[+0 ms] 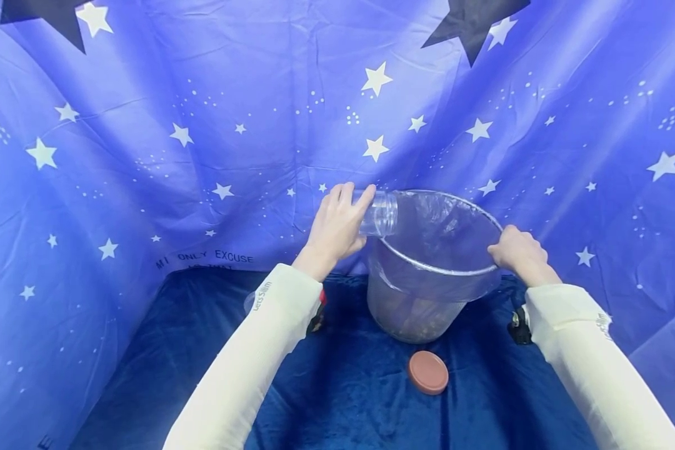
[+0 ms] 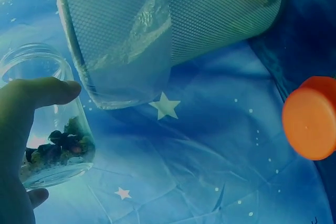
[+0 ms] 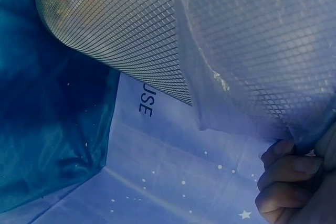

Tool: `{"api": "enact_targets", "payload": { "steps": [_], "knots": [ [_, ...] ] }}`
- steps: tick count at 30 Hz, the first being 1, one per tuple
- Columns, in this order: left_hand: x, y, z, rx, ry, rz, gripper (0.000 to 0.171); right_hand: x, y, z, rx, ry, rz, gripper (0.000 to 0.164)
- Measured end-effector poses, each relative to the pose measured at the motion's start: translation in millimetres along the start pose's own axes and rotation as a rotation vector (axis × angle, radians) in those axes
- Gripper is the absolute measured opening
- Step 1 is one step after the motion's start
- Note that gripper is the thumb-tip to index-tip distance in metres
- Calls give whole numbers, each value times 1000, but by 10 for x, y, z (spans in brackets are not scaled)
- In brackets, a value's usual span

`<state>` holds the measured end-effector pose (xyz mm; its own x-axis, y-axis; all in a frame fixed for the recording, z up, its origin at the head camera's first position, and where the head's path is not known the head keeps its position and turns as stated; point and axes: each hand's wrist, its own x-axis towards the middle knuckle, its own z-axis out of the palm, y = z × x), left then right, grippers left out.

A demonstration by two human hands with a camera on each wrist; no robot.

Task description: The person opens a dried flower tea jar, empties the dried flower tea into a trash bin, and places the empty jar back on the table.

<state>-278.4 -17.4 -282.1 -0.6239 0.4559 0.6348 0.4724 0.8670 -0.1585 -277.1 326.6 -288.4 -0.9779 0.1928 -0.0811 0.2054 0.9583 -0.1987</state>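
My left hand [image 1: 337,222] grips a clear jar [image 1: 379,214], tipped on its side with its mouth at the left rim of the mesh bin [image 1: 410,315]. In the left wrist view, dark and greenish bits [image 2: 65,142] lie inside the jar near its base. A see-through plastic liner [image 1: 455,284] is folded over the bin's rim. My right hand [image 1: 520,253] holds the rim on the right side, fingers curled over the liner. The bin stands slightly tilted. Something pale and yellowish shows through the mesh near its bottom.
A reddish-brown round lid [image 1: 428,372] lies on the dark blue cloth [image 1: 337,400] in front of the bin. An orange lid [image 2: 310,121] shows at the left wrist view's right edge. Behind hangs a blue star-patterned curtain [image 1: 292,94]. A clear rounded edge [image 1: 250,304] peeks out beside the left sleeve.
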Motion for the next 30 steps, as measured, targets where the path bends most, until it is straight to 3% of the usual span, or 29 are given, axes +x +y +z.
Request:
{"api": "enact_targets", "payload": {
  "steps": [7, 17, 25, 30],
  "knots": [
    [32, 4, 29, 56, 3, 17, 73, -5, -13, 17, -4, 4, -5, 54],
    [38, -25, 32, 36, 74, 92, 58, -24, -22, -1, -9, 5, 1, 53],
    [52, 27, -8, 175, 126, 160, 57, -15, -21, -21, -21, 1, 1, 51],
    [62, 51, -16, 209, 134, 185, 59, 11, -1, -3, -24, -1, -1, 51]
  ]
}}
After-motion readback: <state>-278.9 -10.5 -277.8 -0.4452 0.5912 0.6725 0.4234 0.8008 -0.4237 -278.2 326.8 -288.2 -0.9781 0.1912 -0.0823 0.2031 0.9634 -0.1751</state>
